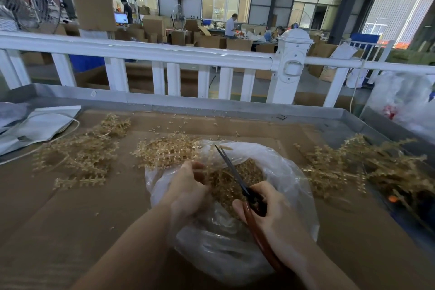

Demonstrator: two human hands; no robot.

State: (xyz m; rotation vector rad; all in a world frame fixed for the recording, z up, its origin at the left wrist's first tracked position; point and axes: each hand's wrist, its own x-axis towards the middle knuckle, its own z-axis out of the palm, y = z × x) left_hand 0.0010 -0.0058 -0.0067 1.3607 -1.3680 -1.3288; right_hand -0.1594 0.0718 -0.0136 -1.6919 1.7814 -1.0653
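While the right hand [266, 214] grips one scissors [235, 172], the left hand [188, 186] pinches sprigs [226, 181] over one bag [282, 167].

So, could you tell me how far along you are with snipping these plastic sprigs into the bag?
Done: the clear bag already holds a heap of amber clippings. In hand: the left hand holds a sprig over the bag and the right hand grips the scissors. Left: three piles lie on the cardboard, the left pile, the middle pile and the right pile, seemingly still to trim.
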